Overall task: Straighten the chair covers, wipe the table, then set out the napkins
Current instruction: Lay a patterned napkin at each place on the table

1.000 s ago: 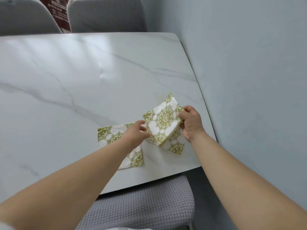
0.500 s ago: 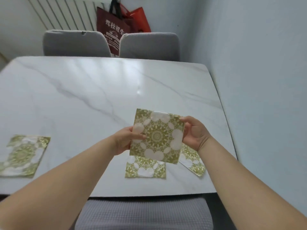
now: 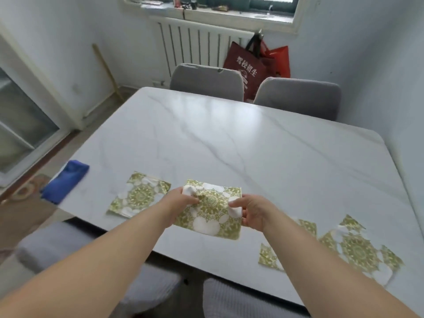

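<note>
The held napkin (image 3: 210, 210) is thin patterned paper, so it is likely very light, limp and easy to crease or tear. It is best taken by two opposite edges with a light pinch, as here. The left hand (image 3: 177, 203) pinches its left edge and the right hand (image 3: 252, 213) its right edge, thumbs on top, and the paper curls up white where the thumbs press. It hangs low over the near part of the table (image 3: 229, 145); whether its underside touches the marble cannot be told. Another laid napkin (image 3: 140, 195) lies just to its left, and two more (image 3: 360, 249) lie well off to the right. Half a second earlier the sheet was held up flat, facing the camera, right above those two; now it is tipped nearly level and has been carried left, close to the napkin that then lay far off. The view has also lifted, bringing a blue cloth (image 3: 65, 181) at the left table edge into sight.
</note>
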The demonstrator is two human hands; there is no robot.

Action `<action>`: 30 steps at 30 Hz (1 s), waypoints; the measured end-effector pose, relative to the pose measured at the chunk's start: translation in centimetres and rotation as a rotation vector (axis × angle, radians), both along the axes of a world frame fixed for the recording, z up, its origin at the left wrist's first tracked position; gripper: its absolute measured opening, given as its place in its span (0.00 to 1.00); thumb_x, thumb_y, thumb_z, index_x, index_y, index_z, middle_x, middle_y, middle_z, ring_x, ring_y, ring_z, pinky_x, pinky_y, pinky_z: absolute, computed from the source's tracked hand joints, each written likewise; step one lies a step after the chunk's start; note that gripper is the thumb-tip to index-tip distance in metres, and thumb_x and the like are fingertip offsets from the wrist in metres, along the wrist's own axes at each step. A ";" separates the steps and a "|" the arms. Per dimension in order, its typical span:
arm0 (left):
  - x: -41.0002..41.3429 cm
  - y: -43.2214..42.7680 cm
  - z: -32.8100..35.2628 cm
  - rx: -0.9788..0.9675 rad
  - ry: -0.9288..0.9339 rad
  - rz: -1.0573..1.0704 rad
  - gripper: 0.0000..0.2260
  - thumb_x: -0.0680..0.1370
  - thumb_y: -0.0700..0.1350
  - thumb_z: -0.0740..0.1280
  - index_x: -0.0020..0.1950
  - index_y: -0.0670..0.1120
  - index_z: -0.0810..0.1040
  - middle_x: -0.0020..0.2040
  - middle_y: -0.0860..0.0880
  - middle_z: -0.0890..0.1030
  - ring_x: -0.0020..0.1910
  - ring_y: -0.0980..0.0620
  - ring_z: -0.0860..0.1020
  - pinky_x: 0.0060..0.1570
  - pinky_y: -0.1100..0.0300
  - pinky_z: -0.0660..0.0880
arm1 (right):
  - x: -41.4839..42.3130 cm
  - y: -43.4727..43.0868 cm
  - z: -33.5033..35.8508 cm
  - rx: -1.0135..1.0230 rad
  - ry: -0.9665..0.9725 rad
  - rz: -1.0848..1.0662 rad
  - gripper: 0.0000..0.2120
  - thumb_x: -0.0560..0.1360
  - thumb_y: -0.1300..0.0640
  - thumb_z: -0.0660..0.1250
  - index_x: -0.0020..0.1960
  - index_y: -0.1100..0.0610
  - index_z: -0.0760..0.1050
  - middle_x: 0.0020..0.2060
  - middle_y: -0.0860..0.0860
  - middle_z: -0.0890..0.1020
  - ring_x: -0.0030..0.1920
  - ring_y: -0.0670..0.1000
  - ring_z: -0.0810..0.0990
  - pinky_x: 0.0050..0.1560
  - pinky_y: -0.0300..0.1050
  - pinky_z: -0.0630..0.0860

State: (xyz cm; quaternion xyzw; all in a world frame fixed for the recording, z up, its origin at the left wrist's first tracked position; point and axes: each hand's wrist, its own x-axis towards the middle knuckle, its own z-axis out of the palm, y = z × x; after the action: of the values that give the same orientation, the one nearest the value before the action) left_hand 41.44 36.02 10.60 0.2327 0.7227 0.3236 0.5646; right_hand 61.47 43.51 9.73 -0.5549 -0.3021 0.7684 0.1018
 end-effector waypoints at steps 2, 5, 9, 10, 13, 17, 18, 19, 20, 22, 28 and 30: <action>-5.3 -1.2 0.3 0.026 -0.013 0.022 0.14 0.77 0.40 0.68 0.60 0.50 0.69 0.43 0.52 0.72 0.40 0.55 0.70 0.34 0.63 0.65 | -5.9 -0.6 0.4 0.036 0.012 -0.007 0.14 0.70 0.75 0.66 0.55 0.66 0.74 0.52 0.62 0.81 0.47 0.60 0.81 0.47 0.51 0.78; -13.5 -2.0 0.1 0.030 -0.033 0.059 0.12 0.76 0.38 0.68 0.56 0.48 0.70 0.44 0.50 0.75 0.45 0.52 0.75 0.46 0.57 0.73 | -13.8 -1.6 0.5 0.047 0.043 -0.099 0.13 0.70 0.79 0.64 0.51 0.69 0.73 0.52 0.63 0.80 0.50 0.61 0.81 0.49 0.50 0.79; -22.6 -2.4 0.2 0.021 -0.062 0.026 0.19 0.74 0.41 0.71 0.63 0.46 0.73 0.56 0.44 0.78 0.54 0.45 0.76 0.51 0.52 0.72 | -23.0 -3.0 -0.4 0.074 -0.013 -0.174 0.10 0.68 0.79 0.66 0.49 0.72 0.74 0.60 0.65 0.76 0.58 0.62 0.78 0.51 0.50 0.78; -24.3 -2.4 0.1 0.012 -0.068 0.009 0.18 0.74 0.42 0.71 0.63 0.46 0.73 0.57 0.43 0.78 0.54 0.45 0.76 0.50 0.51 0.72 | -24.8 -3.4 -0.6 0.087 -0.051 -0.198 0.10 0.68 0.78 0.67 0.47 0.70 0.74 0.61 0.64 0.75 0.60 0.61 0.77 0.55 0.50 0.77; -28.4 -2.3 0.4 0.010 -0.080 -0.012 0.15 0.74 0.41 0.71 0.60 0.45 0.74 0.55 0.42 0.79 0.49 0.45 0.76 0.47 0.53 0.73 | -28.6 -4.4 -0.3 0.105 -0.126 -0.235 0.09 0.68 0.74 0.69 0.47 0.67 0.74 0.56 0.61 0.76 0.52 0.58 0.78 0.54 0.52 0.79; -30.9 -1.5 -0.1 -0.004 -0.100 -0.075 0.12 0.77 0.39 0.68 0.59 0.43 0.73 0.47 0.45 0.79 0.40 0.50 0.78 0.34 0.60 0.74 | -30.4 -4.9 0.6 0.118 -0.204 -0.232 0.07 0.71 0.71 0.66 0.46 0.62 0.74 0.45 0.59 0.76 0.40 0.57 0.78 0.36 0.47 0.76; -31.2 -1.2 -0.2 -0.012 -0.112 -0.093 0.11 0.77 0.39 0.67 0.59 0.42 0.74 0.45 0.45 0.79 0.38 0.50 0.78 0.30 0.61 0.74 | -30.7 -4.8 0.7 0.124 -0.221 -0.245 0.07 0.72 0.70 0.66 0.48 0.62 0.75 0.47 0.60 0.77 0.43 0.58 0.79 0.37 0.48 0.76; -31.3 -1.1 -0.2 -0.016 -0.120 -0.104 0.11 0.77 0.39 0.67 0.59 0.42 0.74 0.43 0.45 0.80 0.36 0.49 0.78 0.29 0.61 0.74 | -30.8 -4.6 0.9 0.126 -0.231 -0.254 0.09 0.72 0.69 0.67 0.51 0.62 0.76 0.48 0.61 0.77 0.44 0.59 0.79 0.38 0.48 0.77; -31.3 -0.9 -0.4 -0.022 -0.125 -0.111 0.11 0.77 0.39 0.67 0.59 0.42 0.75 0.43 0.45 0.80 0.36 0.49 0.78 0.30 0.61 0.74 | -30.9 -4.5 0.9 0.124 -0.240 -0.256 0.10 0.72 0.68 0.68 0.53 0.63 0.76 0.49 0.60 0.78 0.44 0.58 0.79 0.38 0.48 0.77; -31.7 0.0 -0.5 -0.028 -0.133 -0.110 0.11 0.77 0.39 0.67 0.59 0.42 0.75 0.43 0.44 0.80 0.36 0.47 0.79 0.32 0.59 0.76 | -31.2 -3.7 1.0 0.123 -0.247 -0.251 0.10 0.71 0.66 0.69 0.52 0.63 0.77 0.48 0.58 0.78 0.42 0.56 0.78 0.40 0.48 0.76; -31.8 3.9 0.4 -0.012 -0.127 -0.100 0.11 0.77 0.38 0.67 0.59 0.43 0.73 0.45 0.43 0.79 0.38 0.46 0.79 0.33 0.57 0.75 | -31.4 -0.1 1.3 0.132 -0.232 -0.225 0.11 0.69 0.71 0.66 0.50 0.62 0.76 0.49 0.59 0.77 0.43 0.57 0.79 0.37 0.47 0.77; -31.8 5.4 0.6 -0.002 -0.129 -0.086 0.13 0.77 0.38 0.66 0.61 0.43 0.72 0.49 0.42 0.79 0.42 0.44 0.79 0.35 0.56 0.76 | -31.4 1.6 1.2 0.144 -0.223 -0.223 0.11 0.69 0.72 0.65 0.49 0.62 0.76 0.50 0.60 0.77 0.45 0.59 0.79 0.38 0.47 0.79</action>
State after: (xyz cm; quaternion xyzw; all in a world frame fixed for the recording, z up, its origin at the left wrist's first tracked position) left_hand 9.62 41.40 11.16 0.2419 0.6744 0.3126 0.6237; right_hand 30.11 45.08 10.88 -0.6580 -0.3024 0.6625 0.1915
